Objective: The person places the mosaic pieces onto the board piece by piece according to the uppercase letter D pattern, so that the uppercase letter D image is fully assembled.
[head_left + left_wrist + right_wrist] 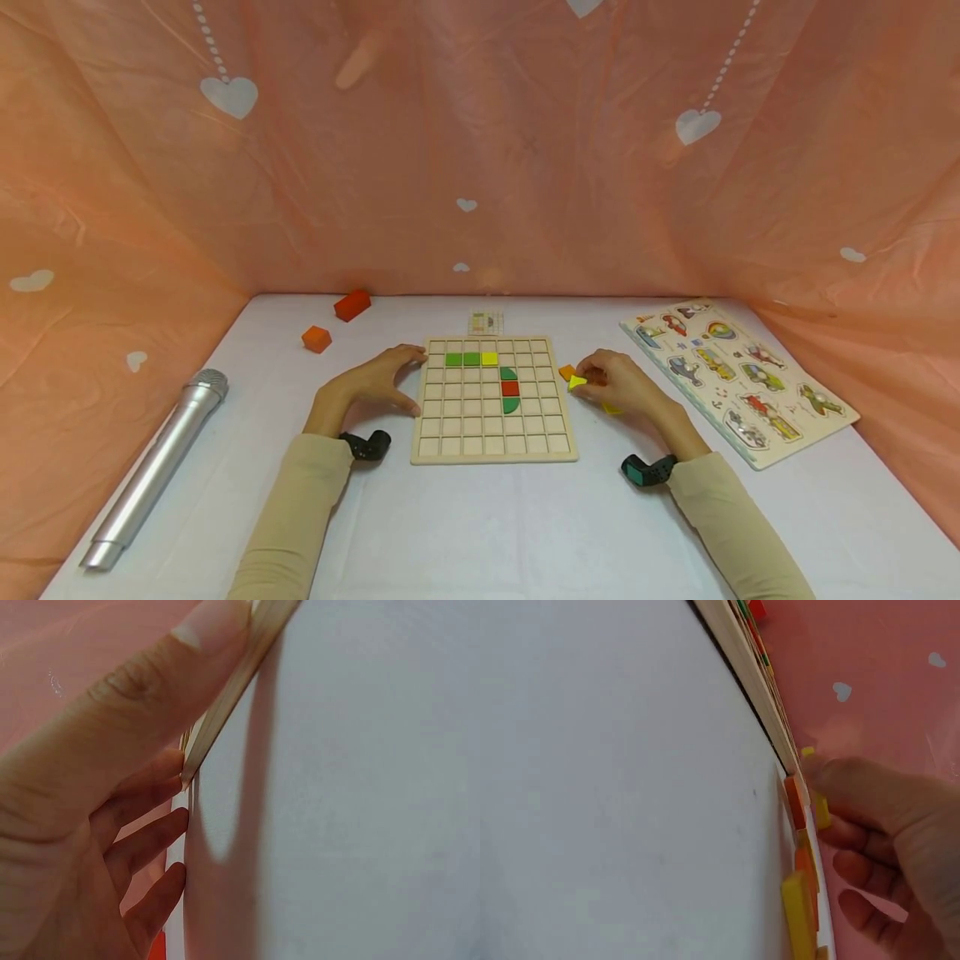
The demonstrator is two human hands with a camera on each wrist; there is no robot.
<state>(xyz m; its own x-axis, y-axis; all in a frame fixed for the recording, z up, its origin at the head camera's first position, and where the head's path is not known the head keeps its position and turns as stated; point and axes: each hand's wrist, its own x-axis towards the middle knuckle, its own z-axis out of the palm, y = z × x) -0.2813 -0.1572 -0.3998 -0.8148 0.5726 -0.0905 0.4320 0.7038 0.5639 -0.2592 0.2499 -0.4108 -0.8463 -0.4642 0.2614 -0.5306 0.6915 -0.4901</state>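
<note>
Your left hand (372,381) has its fingers spread wide against the left edge of the grid board (470,427), while your right hand (621,381), off the board's right edge, pinches a yellow piece (576,382) between narrowed fingers. An orange piece (566,372) lies on the desk (480,533) just right of the board. Set in the board are two green squares (472,359), a yellow square (489,359), and a red square (510,388) between two green rounded pieces (512,406).
</note>
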